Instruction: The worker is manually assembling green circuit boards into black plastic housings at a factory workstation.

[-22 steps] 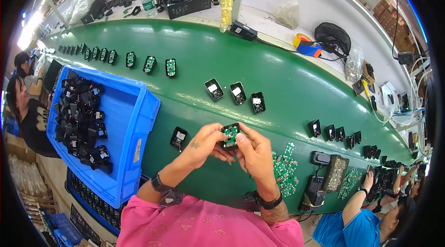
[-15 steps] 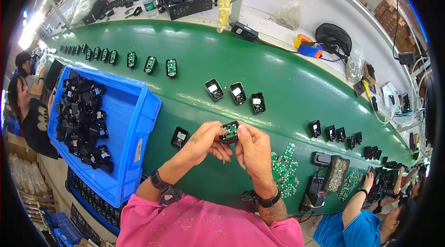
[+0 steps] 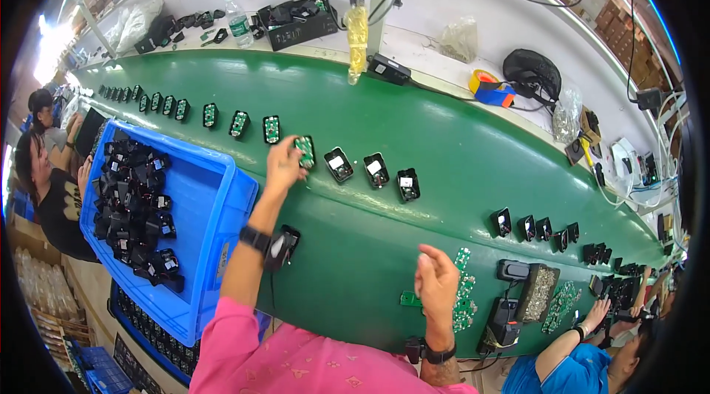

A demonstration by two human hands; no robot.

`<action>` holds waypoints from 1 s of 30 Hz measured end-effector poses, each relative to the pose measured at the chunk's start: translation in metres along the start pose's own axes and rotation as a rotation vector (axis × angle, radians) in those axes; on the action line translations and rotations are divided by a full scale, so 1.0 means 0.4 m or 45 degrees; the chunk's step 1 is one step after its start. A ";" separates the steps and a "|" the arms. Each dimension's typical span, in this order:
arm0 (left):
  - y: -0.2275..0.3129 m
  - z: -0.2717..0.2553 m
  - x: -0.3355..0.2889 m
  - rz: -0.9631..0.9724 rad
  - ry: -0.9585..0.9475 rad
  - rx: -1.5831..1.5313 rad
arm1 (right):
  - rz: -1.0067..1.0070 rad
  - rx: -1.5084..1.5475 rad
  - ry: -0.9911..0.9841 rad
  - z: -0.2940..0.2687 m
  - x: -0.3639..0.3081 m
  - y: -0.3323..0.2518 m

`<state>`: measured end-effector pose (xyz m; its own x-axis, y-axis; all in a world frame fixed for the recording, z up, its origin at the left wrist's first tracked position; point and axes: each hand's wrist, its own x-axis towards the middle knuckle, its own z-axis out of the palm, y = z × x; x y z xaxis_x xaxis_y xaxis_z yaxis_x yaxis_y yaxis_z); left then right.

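My left hand (image 3: 282,166) reaches out over the green table, its fingers closed on the near left edge of a black housing with a green circuit board (image 3: 305,151) inside. That piece stands at the end of a row of like housings, beside one filled housing (image 3: 272,129). To its right are three black housings with white labels inside, the nearest being one housing (image 3: 339,164). My right hand (image 3: 438,283) hovers by the pile of green circuit boards (image 3: 464,294), fingers loosely apart with nothing seen in them. A loose green board (image 3: 410,298) lies just left of it.
A blue bin (image 3: 196,190) of black parts stands at left. Partly behind my left forearm lies another black housing (image 3: 285,244). At right are a tray of small metal parts (image 3: 538,294) and black devices (image 3: 506,320). Co-workers sit on both sides; a cluttered shelf (image 3: 421,61) runs behind.
My hands, together on the housing before, have parted. The left has carried it forward and left to the row; the right has moved right and back toward the board pile.
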<state>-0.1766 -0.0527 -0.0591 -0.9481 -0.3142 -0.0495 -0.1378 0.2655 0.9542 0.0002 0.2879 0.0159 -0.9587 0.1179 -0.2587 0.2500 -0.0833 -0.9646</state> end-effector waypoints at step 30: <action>0.359 0.081 -0.316 -0.087 -0.921 0.212 | 0.070 -0.440 -0.046 -0.154 -0.074 -0.022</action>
<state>-0.0860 0.0547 0.0748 -0.8800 0.3280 -0.3435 -0.1901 0.4196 0.8876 0.0348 0.3461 0.0290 -0.9453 0.0866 -0.3145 0.3262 0.2520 -0.9111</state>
